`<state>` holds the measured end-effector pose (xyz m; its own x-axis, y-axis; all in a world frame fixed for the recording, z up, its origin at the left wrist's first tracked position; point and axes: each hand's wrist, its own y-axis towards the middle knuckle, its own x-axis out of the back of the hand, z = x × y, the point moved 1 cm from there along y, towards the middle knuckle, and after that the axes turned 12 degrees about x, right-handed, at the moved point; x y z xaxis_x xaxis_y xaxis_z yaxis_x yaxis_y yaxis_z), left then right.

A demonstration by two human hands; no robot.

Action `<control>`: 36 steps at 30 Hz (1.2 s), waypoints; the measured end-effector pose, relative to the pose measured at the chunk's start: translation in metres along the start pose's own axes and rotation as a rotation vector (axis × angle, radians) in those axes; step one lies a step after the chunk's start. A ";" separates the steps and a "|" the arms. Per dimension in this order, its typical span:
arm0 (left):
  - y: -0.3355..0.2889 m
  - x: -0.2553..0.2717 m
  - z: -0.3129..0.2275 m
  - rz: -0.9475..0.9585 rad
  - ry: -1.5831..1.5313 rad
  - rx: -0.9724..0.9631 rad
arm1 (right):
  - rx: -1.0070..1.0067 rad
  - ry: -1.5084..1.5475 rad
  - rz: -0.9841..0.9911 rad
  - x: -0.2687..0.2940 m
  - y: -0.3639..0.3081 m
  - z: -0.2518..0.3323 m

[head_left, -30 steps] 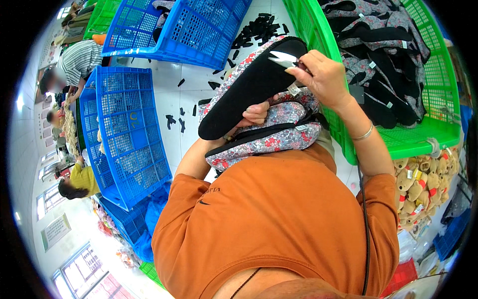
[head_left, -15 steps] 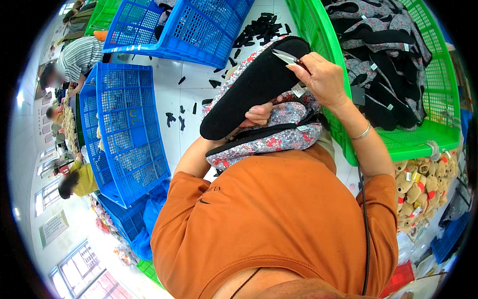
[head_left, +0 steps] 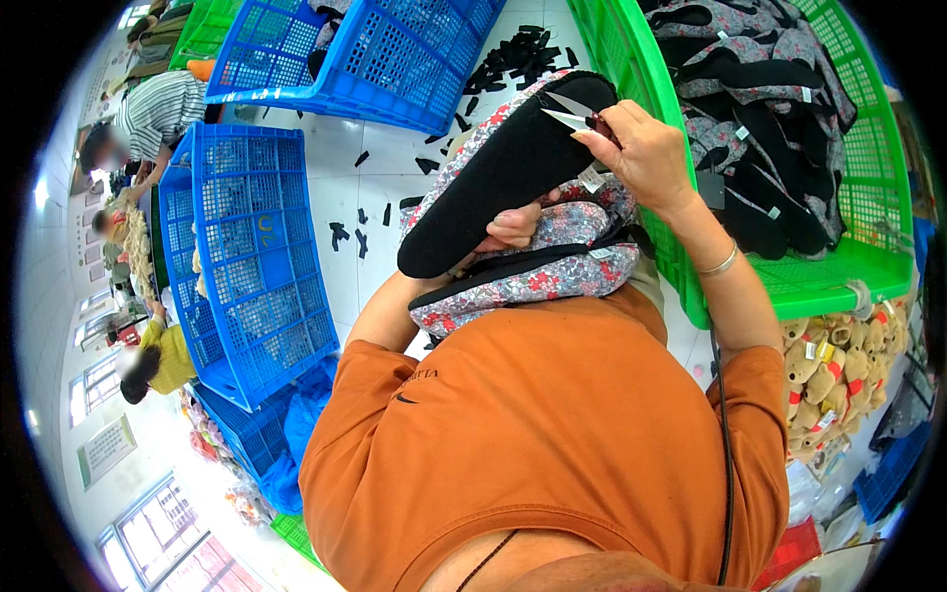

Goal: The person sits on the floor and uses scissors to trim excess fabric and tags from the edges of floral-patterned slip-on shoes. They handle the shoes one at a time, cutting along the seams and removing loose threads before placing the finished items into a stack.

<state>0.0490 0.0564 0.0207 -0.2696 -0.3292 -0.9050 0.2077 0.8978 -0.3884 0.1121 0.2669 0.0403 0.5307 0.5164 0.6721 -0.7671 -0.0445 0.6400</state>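
Note:
A slipper [head_left: 508, 168] with a black sole and floral edging is tilted in front of me, sole facing up. My left hand [head_left: 513, 227] grips it from beneath, fingers curled at its near side. Small scissors [head_left: 572, 112] are in my right hand [head_left: 639, 146], their two blades spread over the black sole near its upper right end. Below lies another floral slipper [head_left: 543, 281] with black trim, against my body. A white tag [head_left: 591, 180] hangs by the held slipper. Part of my left palm is hidden behind the sole.
At the right stands a green crate [head_left: 681, 187] full of floral and black slippers [head_left: 769, 128]. Blue crates [head_left: 261, 237] stand on the left and at the far side. Black scraps [head_left: 513, 61] lie on the white floor. Tan plush toys [head_left: 843, 370] are piled at the right. Other people work at the far left.
The scissors' blades have spread wider apart, and my right hand has shifted slightly. My left hand and the slipper stay almost in place.

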 end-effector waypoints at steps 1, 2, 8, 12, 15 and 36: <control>-0.001 0.000 0.000 0.002 0.001 -0.004 | 0.000 -0.013 -0.005 -0.002 0.000 0.001; 0.000 0.001 0.001 0.002 0.003 -0.006 | 0.000 -0.027 -0.010 -0.004 0.000 0.002; 0.001 0.002 0.001 0.006 0.022 -0.013 | -0.007 -0.085 -0.030 -0.009 -0.001 0.005; 0.001 0.004 0.002 -0.008 0.043 -0.019 | 0.023 -0.016 0.019 -0.006 0.000 0.006; -0.002 0.004 0.003 -0.022 0.065 -0.025 | 0.249 0.123 0.120 0.004 0.003 0.011; -0.014 0.059 -0.037 -0.382 -0.050 -0.552 | -0.165 0.844 0.209 -0.004 0.002 0.021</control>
<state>-0.0044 0.0352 -0.0215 -0.1824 -0.6543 -0.7339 -0.4087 0.7293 -0.5486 0.1162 0.2468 0.0470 -0.0190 0.9734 0.2284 -0.8955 -0.1182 0.4290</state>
